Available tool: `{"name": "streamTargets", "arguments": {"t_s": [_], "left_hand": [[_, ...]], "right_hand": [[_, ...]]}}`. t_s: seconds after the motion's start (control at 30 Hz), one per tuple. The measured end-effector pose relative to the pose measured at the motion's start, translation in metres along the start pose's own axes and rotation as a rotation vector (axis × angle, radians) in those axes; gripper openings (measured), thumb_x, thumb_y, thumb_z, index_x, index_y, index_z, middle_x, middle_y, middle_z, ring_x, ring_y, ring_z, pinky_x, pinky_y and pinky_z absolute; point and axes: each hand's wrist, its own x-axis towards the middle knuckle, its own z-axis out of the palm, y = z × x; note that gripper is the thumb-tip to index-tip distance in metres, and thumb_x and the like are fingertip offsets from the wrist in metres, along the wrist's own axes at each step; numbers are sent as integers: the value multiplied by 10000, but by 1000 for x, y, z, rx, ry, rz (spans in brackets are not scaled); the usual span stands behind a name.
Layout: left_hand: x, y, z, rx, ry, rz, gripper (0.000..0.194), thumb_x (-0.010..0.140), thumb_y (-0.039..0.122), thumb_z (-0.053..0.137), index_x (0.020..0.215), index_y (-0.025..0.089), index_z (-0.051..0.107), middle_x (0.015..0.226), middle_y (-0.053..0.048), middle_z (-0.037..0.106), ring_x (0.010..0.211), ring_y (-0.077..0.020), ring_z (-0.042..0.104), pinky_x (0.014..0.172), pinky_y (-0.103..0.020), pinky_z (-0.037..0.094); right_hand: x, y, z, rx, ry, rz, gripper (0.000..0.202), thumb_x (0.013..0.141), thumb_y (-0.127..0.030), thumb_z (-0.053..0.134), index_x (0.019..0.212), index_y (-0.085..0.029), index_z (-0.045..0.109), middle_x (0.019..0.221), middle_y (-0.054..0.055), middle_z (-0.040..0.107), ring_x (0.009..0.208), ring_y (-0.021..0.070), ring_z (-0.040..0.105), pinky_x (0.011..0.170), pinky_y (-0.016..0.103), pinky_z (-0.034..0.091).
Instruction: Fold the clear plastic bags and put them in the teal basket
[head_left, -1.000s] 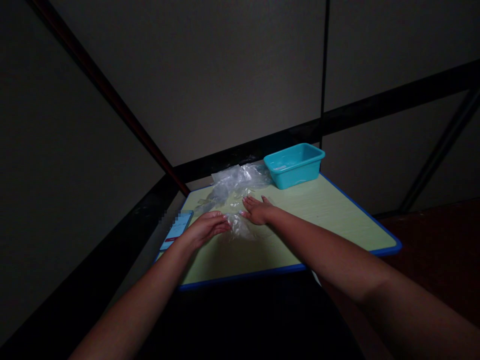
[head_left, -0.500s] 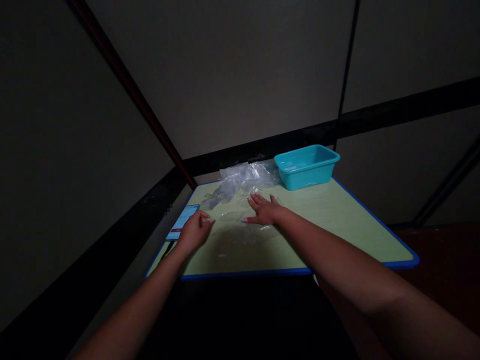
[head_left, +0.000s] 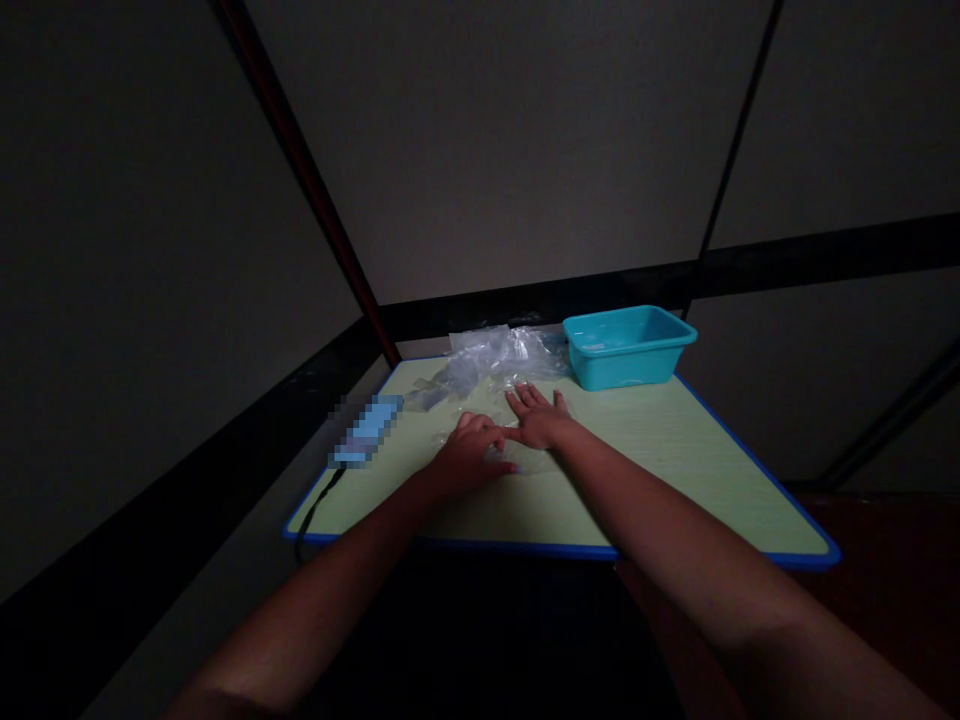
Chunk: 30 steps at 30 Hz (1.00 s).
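Pale green, the tabletop (head_left: 720, 490) carries crumpled plastic (head_left: 480, 360) along its far edge, a basin (head_left: 630, 362) at its far right corner. Mid-tabletop lies clear film (head_left: 534, 461), apparently pinned by the right hand (head_left: 536, 426), grip spread wide; whether the left hand (head_left: 472, 450), half-curled, holds any, I cannot tell.

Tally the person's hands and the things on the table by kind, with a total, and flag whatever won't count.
Hands: 2 (left hand, right hand)
Teal basin: 1
Pixelated blue item: 1
Black cord: 1
Total: 5
Left out: clear plastic, whose pieces overlap too much to count.
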Motion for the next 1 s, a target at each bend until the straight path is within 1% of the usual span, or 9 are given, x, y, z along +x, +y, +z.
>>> {"name": "streamTargets", "arguments": {"t_s": [0.17, 0.37, 0.47, 0.57, 0.63, 0.67, 0.8, 0.9, 1.0], "left_hand": [[-9, -1, -9, 35, -34, 4, 306, 756, 483, 651, 703, 184, 613, 949, -50, 563, 951, -221, 447, 824, -340, 383], [-49, 10, -25, 95, -69, 31, 261, 812, 418, 588, 698, 188, 636, 1049, -67, 560, 993, -237, 460, 857, -383, 390], [-64, 7, -33, 100, 55, -22, 302, 865, 363, 490, 655, 190, 622, 1024, -70, 579, 976, -236, 490, 857, -405, 400], [-62, 6, -36, 71, 243, -154, 271, 891, 349, 427, 751, 192, 599, 960, -69, 592, 958, -224, 519, 862, -396, 426], [-50, 12, -31, 92, 297, -255, 255, 890, 375, 432, 898, 175, 589, 1027, -97, 589, 1030, -238, 517, 918, -408, 415], [-41, 17, -26, 119, 268, -301, 304, 876, 403, 461, 997, 149, 577, 1119, -131, 569, 1109, -262, 491, 962, -423, 390], [-1, 44, 9, 194, 39, -325, 551, 882, 458, 432, 1301, 100, 433, 1429, -205, 360, 1344, -329, 278, 1051, -504, 281], [19, 55, 33, 198, -65, -333, 579, 919, 439, 330, 1391, 103, 335, 1473, -188, 302, 1374, -300, 234, 1063, -540, 240], [21, 54, 44, 176, -91, -404, 654, 915, 510, 284, 1430, 107, 270, 1490, -184, 255, 1379, -302, 223, 1058, -579, 215]], "right_hand": [[5, 3, 2, 35, 11, 32, 922, 770, -777, 213, 1478, -237, -26, 1536, 43, -98, 1397, 265, -107, 1042, 624, -11], [2, 0, 0, 46, 23, 34, 904, 787, -762, 207, 1481, -219, 7, 1534, 68, -89, 1399, 267, -95, 1029, 645, -14], [-4, -1, -9, 62, 95, 6, 828, 832, -713, 175, 1483, -213, 67, 1539, 79, -65, 1399, 270, -90, 1035, 633, -23], [-12, 1, -21, 83, 167, 0, 709, 893, -622, 120, 1483, -229, 90, 1540, 66, -74, 1398, 259, -96, 1045, 614, -29], [-15, 4, -25, 80, 165, 8, 643, 924, -550, 101, 1484, -234, 79, 1539, 51, -88, 1400, 248, -90, 1055, 598, -18], [-16, 6, -25, 67, 143, 15, 624, 933, -520, 108, 1484, -228, 74, 1538, 48, -91, 1401, 244, -85, 1061, 591, -9], [-13, 14, -17, -24, 18, 52, 607, 937, -439, 168, 1484, -211, 38, 1539, 51, -71, 1403, 234, -69, 1067, 584, -3], [-9, 18, -10, -42, -9, 53, 604, 932, -426, 159, 1481, -228, 3, 1541, 39, -64, 1404, 225, -61, 1070, 576, -2], [-8, 18, -7, -22, -42, 66, 608, 924, -490, 106, 1477, -262, 0, 1539, 29, -81, 1403, 234, -64, 1056, 597, -13]]}}
